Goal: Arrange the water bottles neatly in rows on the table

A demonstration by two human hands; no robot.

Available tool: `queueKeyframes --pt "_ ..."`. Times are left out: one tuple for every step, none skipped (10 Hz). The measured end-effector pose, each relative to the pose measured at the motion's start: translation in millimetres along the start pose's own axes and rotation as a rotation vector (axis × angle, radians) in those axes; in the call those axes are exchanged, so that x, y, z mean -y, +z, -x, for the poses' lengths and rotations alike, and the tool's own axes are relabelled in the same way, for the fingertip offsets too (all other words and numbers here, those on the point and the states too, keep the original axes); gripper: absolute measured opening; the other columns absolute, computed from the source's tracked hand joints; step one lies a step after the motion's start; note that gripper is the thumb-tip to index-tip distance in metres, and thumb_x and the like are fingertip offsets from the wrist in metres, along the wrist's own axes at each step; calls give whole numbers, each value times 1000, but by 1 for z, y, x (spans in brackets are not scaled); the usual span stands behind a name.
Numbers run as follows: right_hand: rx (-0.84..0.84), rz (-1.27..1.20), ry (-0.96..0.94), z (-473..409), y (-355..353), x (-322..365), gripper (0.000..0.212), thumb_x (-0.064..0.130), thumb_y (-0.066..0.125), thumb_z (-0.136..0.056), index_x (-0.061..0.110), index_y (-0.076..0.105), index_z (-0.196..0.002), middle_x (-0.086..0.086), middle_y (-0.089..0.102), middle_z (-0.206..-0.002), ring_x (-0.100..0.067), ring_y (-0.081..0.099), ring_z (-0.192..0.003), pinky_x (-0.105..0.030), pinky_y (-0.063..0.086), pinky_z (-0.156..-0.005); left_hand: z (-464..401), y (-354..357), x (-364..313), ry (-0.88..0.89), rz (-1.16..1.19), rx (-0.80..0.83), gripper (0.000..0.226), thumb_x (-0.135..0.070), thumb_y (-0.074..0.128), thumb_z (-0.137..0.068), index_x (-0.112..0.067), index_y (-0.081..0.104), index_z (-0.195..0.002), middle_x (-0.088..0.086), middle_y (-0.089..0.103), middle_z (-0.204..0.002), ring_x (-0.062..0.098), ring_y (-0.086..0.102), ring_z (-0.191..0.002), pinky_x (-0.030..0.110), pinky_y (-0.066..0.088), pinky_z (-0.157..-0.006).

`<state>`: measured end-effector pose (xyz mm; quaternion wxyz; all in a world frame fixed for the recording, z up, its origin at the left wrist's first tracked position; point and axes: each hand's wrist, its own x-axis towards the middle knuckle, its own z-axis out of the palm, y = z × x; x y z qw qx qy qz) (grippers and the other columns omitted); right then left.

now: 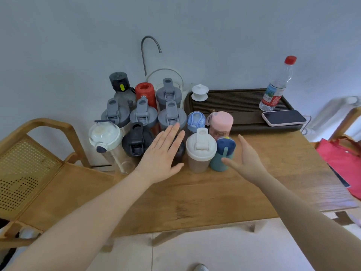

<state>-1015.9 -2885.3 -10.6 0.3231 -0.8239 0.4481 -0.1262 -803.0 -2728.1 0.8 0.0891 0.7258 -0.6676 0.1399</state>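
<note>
Several water bottles stand packed in rows at the back left of the wooden table (205, 194). The front row holds a clear bottle with a white lid (105, 138), a black-lidded bottle (136, 140), a dark bottle (178, 153) partly hidden by my left hand, a white shaker (201, 149) and a teal bottle with a blue cap (224, 153). Grey-lidded bottles (172, 116), a red one (145, 91), a light blue one (196, 119) and a pink one (222, 122) stand behind. My left hand (166, 155) is flat and open against the dark bottle. My right hand (246, 159) is open beside the teal bottle.
A dark slatted tea tray (234, 106) at the back right carries a white lidded cup (199, 92), a clear plastic bottle with a red cap (277, 87) and a phone (284, 117). A wooden chair (39, 163) stands at the left. A red bag (343, 163) lies at the right.
</note>
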Motion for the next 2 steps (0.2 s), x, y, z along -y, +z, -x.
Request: queueKeyframes --pt "-174 143 -70 20 -5 29 86 45 59 -83 8 15 -146 -11 19 -157 -25 15 -145 -40 14 -117 9 -27 19 3 29 -123 85 -38 61 -80 -7 11 -142 23 19 -150 30 11 -139 46 10 -112" --pt "-307 302 -153 42 7 60 81 50 48 -87 8 13 -147 -10 12 -158 -24 9 -146 -37 8 -118 26 -50 34 3 57 -142 86 -35 62 -80 -11 8 -142 20 16 -151 25 3 -139 50 6 -108"
